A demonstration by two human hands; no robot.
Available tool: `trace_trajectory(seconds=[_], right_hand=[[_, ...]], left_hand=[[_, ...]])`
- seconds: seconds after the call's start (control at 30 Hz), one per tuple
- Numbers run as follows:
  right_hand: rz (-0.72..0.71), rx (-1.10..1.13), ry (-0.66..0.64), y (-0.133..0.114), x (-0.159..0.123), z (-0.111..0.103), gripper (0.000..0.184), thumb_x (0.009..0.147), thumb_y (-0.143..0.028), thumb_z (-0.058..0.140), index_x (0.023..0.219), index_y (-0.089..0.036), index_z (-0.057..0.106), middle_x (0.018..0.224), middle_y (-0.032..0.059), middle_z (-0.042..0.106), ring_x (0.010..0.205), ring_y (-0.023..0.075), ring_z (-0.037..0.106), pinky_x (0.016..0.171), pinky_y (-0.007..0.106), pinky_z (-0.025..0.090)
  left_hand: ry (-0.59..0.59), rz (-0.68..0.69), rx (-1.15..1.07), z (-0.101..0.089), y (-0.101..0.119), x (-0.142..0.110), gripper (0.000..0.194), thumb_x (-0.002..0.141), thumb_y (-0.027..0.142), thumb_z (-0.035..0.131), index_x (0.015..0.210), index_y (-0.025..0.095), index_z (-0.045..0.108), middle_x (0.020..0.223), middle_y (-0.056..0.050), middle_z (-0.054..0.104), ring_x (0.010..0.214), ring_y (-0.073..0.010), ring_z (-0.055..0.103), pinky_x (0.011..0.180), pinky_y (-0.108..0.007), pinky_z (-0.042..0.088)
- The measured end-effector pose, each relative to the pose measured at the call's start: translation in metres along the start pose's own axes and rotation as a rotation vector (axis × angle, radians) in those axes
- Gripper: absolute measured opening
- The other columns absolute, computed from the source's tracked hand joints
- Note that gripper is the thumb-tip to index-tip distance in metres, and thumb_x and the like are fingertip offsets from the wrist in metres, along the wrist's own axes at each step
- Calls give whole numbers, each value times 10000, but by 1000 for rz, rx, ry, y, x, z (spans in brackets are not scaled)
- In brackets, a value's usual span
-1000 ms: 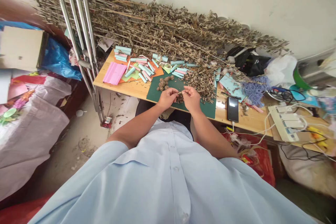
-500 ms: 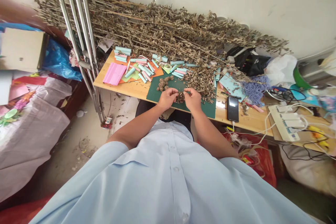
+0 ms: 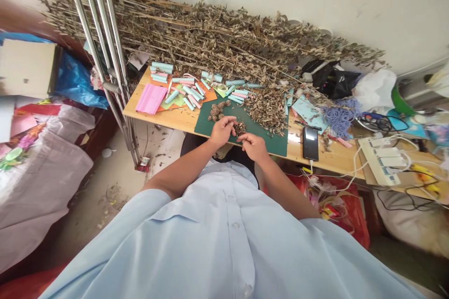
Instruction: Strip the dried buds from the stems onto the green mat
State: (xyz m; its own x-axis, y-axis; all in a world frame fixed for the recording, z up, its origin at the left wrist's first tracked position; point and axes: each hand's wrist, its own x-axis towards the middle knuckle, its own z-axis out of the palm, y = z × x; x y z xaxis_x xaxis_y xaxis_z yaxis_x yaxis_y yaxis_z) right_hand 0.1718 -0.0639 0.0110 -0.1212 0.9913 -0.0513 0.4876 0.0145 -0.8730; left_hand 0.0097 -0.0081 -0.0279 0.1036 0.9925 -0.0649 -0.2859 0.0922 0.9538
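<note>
My left hand (image 3: 222,131) is closed at the near edge of a green cutting mat (image 3: 277,144), its fingertips against a small clump of dried leaves (image 3: 240,127). From the right, my right hand (image 3: 254,146) comes in lower down, fingers curled and pinched at the near side of this clump. What lies right between its fingertips is partly hidden. Just beyond my left hand sit several brownish balls of rolled leaves (image 3: 216,110). A loose heap of dried leaves (image 3: 268,111) covers the mat's right side.
Long dried stalks (image 3: 210,32) lie along the wall. Blue and pink paper rolls (image 3: 191,93) and a pink sheet (image 3: 151,99) are at left. Rightward are a phone (image 3: 310,144), blue yarn (image 3: 340,117) and a power strip (image 3: 379,161). Metal crutches (image 3: 105,32) lean at left.
My right hand has dropped toward me, from beside the clump to its near side, uncovering more of the clump and leaf heap. My left hand stays nearly in place. The view has shifted slightly.
</note>
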Motion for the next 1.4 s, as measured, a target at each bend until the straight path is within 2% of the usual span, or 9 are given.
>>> trace_trajectory(seconds=[0.1,0.23,0.43,0.63,0.9,1.0,1.13,1.3,1.4], right_hand=[[80,23,-49,3,2,5,275,764,-212,488,925,-208,711,890,27,760,501,122,599,549,276,491],[131,29,-8,4,12,9,295,738,-188,476,928,-203,702,916,37,760,512,122,601,583,289,508],[146,23,43,1,24,10,356,693,-191,464,936,-194,724,579,-21,641,515,155,580,552,274,462],[73,95,60,4,18,12,285,682,-204,459,802,-216,718,653,-13,686,491,138,571,545,271,471],[11,88,116,11,8,5,266,709,-209,484,789,-246,736,648,-10,686,569,166,606,592,286,508],[-15,89,196,10,6,-5,253,735,-231,494,797,-236,740,784,16,731,595,165,615,619,302,527],[-6,56,393,14,13,-27,250,779,-265,489,811,-224,733,874,42,738,680,175,650,672,309,538],[59,-53,676,32,38,-76,277,806,-281,491,912,-201,733,863,57,734,787,211,656,752,342,535],[102,-142,725,43,52,-103,260,795,-298,547,920,-176,739,889,78,739,768,217,641,771,362,526]], left_hand=[[35,6,-5,0,-2,1,168,875,199,585,1025,145,637,814,-1,626,461,-33,513,479,-197,389],[31,3,-7,-1,-1,-1,141,867,214,599,984,145,637,749,20,579,462,-32,504,472,-193,379],[28,2,-9,-2,0,-1,151,859,230,603,982,148,635,724,27,575,461,-35,504,467,-190,365],[22,-5,17,-3,6,-4,189,838,265,626,984,145,633,722,24,586,451,-40,493,457,-199,356],[-51,-2,128,-4,15,-6,234,817,332,664,959,147,642,646,32,571,460,-54,474,460,-205,340],[-58,-24,122,-2,16,-6,235,808,340,676,941,150,640,593,46,532,456,-62,457,457,-207,332],[-68,-39,124,-2,16,-6,255,802,352,685,952,150,644,624,38,536,470,-62,464,459,-204,332],[-78,-42,135,-3,15,-7,256,813,364,679,951,151,650,646,28,536,481,-61,459,462,-204,340],[-91,-42,156,-2,14,-7,258,816,368,676,956,152,655,658,22,541,495,-63,465,466,-202,345]])
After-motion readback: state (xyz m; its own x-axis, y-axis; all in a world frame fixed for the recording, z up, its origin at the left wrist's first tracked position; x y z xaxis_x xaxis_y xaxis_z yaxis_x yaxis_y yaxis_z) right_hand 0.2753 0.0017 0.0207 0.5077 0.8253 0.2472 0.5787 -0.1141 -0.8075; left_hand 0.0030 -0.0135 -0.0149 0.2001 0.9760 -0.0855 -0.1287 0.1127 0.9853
